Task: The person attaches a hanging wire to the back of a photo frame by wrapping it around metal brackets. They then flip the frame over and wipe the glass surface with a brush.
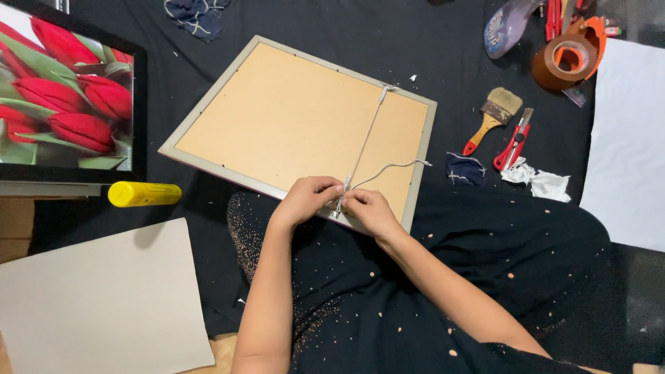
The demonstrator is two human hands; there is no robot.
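Both my left hand point(305, 199) and right hand point(367, 210) pinch the grey hanging wire point(365, 143) at the near edge of the face-down, brown-backed grey picture frame point(277, 118); slack grip could let the twist unwind, I judge.

Black cloth point(415, 41) over the floor, evenly lit.

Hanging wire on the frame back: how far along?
Done: the wire looks fixed at the far edge of the frame and runs across the backing. In hand: left hand and right hand pinch the wire at the near edge, where it looks twisted. Left: a loose tail curls free.
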